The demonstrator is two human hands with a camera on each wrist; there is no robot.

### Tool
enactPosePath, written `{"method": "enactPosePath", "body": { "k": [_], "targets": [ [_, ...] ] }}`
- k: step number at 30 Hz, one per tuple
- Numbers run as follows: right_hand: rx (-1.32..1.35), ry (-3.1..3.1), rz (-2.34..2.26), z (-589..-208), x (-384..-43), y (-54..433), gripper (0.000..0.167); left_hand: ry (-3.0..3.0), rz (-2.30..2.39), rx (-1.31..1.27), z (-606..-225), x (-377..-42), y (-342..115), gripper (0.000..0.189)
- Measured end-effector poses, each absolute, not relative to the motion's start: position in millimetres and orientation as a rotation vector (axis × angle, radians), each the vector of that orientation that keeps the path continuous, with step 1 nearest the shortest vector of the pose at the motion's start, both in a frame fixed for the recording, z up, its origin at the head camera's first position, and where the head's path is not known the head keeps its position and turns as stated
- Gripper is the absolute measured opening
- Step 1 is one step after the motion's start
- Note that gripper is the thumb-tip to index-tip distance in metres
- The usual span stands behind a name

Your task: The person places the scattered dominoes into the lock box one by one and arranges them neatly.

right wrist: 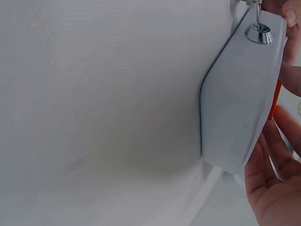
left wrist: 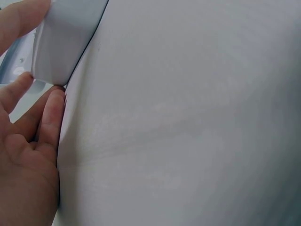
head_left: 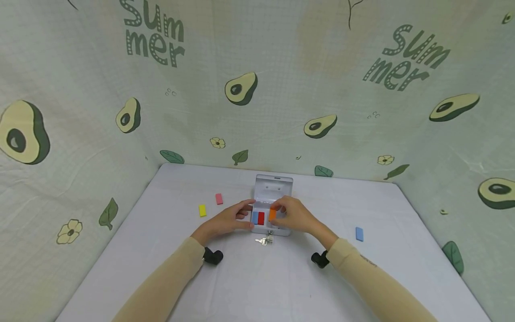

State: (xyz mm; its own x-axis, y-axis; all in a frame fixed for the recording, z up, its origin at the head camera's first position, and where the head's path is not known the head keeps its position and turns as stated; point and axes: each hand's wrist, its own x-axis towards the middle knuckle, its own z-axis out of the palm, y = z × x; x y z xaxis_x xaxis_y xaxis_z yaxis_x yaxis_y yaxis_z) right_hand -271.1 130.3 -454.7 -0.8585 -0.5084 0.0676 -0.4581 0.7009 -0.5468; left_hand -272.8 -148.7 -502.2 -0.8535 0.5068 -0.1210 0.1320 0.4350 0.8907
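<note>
A small pale metal cash box stands with its lid raised towards the back. My left hand holds the box's left side, thumb at the front corner and fingers by the rear one. Inside, on the left, a blue block and a red block lie side by side. My right hand reaches over the right wall and pinches an orange block within the box. In the right wrist view the orange edge shows just beyond the front wall.
Keys hang from the box's front lock. A yellow block and a pink block lie left of the box, and another blue block lies far right. A printed cloth rises behind the white table.
</note>
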Motion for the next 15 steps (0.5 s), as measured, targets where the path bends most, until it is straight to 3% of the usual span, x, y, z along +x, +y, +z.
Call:
{"method": "enactPosePath", "body": {
  "k": [15],
  "targets": [
    [-0.764,2.804,-0.827,-459.4,-274.9,128.6,0.037,2.311,1.397,0.544,-501.6,-273.0,-148.4,0.084]
  ]
}}
